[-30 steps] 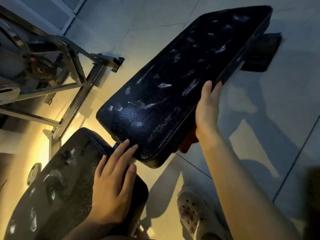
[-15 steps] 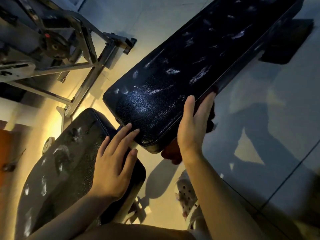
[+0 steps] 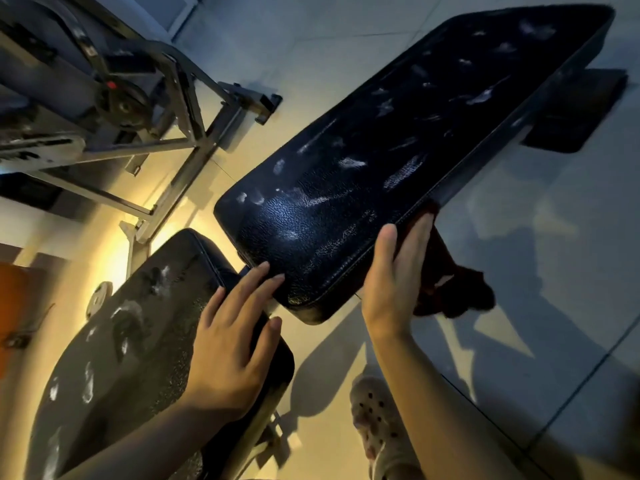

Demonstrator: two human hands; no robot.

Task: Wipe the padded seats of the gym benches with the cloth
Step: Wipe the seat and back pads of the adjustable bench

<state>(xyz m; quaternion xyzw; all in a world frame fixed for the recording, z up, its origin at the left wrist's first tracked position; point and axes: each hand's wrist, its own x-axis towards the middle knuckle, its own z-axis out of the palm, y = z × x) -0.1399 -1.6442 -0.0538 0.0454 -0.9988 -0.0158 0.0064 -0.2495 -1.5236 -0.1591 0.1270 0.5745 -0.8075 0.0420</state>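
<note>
Long pad (image 3: 398, 174): runs from just beyond your hands away to the upper right, above the floor (image 3: 554, 271).
Seat pad (image 3: 138, 341): lower left, end to end with the long pad.
Your left hand (image 3: 228, 344): flat on the seat pad's far end, fingertips touching the long pad's near end.
Your right hand (image 3: 394, 278): against the long pad's right side.
Cloth (image 3: 446, 282): between that hand and the pad, hanging to its right.
Machine frame (image 3: 166, 109): upper left, on the floor.
Your shoe (image 3: 377, 420): on the floor, right of the seat pad.

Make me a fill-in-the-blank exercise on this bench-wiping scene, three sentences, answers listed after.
The right hand presses a dark ____ cloth against the side of the long pad.
The left hand rests flat on the shorter pad, holding ____.
The smudges on both pads are ____.
Missing words: red; nothing; white.
</note>
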